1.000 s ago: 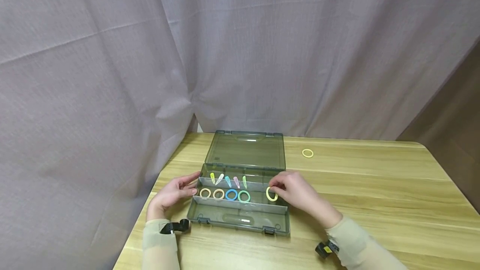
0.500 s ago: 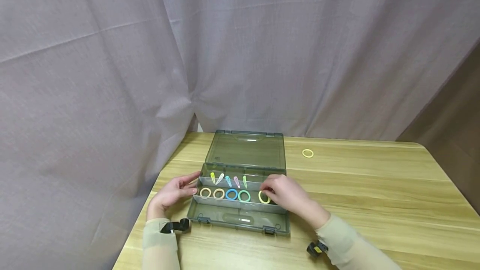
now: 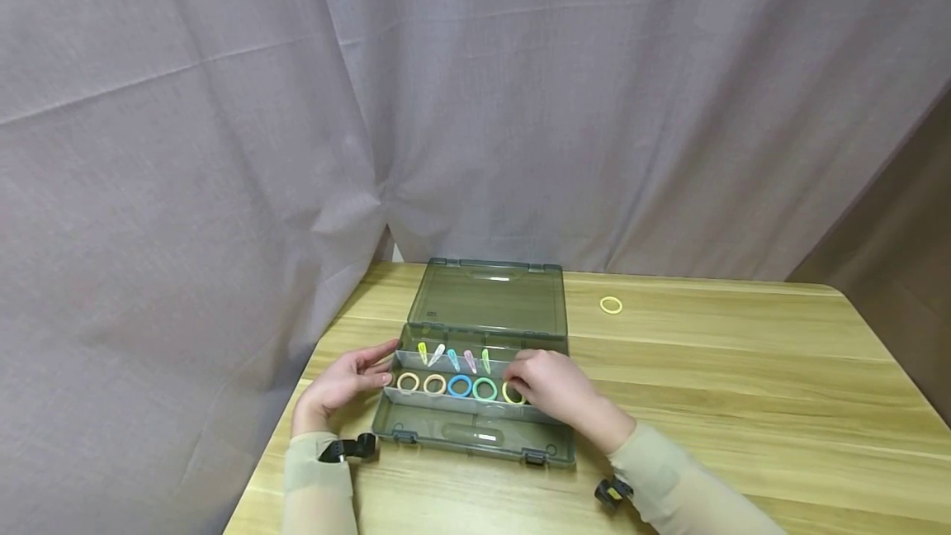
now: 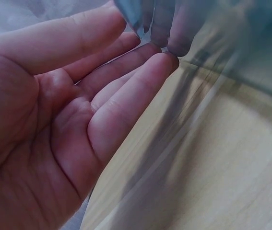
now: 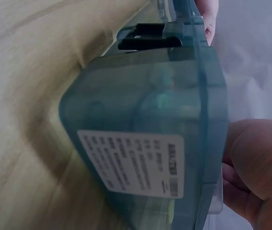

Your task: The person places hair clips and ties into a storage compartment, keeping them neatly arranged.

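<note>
A translucent grey-green divided box [image 3: 427,444] stands on the wooden table with its lid [image 3: 486,295] laid back. My left hand [image 3: 342,384] rests at the box's left end, its long fingers fairly straight and their tips at the wall in the left wrist view. In the middle compartment, my right hand [image 3: 553,388] pinches a yellow hair tie [image 3: 505,394], partly hidden by its fingers. To the left of it lie a green hair tie [image 3: 494,390], a blue hair tie [image 3: 450,387] and two pale orange ones. Several snap hair clips [image 3: 453,360] line the back compartment.
Another yellow hair tie [image 3: 612,313] lies on the table [image 3: 743,353], right of the lid. The front compartment has two latches on its outer wall, one a dark latch [image 3: 535,458]. A grey curtain [image 3: 520,106] hangs behind the table and along its left.
My right hand has carried the yellow hair tie leftward along the middle compartment, down close beside the green one. The left hand has stayed at the box's end.
</note>
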The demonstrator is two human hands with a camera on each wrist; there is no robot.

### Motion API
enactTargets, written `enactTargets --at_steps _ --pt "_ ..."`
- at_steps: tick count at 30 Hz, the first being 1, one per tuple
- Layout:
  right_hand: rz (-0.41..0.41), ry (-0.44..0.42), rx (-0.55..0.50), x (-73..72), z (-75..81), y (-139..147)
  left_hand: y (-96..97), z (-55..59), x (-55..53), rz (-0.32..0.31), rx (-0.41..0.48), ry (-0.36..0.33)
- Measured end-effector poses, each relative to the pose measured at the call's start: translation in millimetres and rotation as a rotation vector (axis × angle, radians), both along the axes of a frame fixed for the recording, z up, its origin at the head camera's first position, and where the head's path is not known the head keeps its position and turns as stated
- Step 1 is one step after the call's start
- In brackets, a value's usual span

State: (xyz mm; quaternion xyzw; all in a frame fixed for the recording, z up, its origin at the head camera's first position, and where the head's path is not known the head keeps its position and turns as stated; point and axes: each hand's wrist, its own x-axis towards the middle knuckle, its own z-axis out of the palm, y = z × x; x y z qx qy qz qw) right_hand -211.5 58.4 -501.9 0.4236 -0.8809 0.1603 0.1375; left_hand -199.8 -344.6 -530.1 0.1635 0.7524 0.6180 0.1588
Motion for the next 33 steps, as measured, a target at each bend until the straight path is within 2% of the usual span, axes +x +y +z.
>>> enactTargets --at_steps 7,24,28,33 --pt "0.004 0.037 0.028 -0.3 -1.1 -4.4 0.2 1.0 1.3 -0.001 0.000 0.005" --pt "-0.019 0.013 0.009 0.2 2.6 -0.2 -1.6 -1.4 -3.4 -0.014 -0.009 0.021" --pt "-0.027 -0.017 0.003 -0.7 3.7 2.9 -1.1 -0.1 -4.3 -0.012 0.007 0.024" --pt "0.006 -0.111 -0.035 0.6 5.7 8.9 -1.2 -1.7 -2.3 -0.023 0.013 0.019"
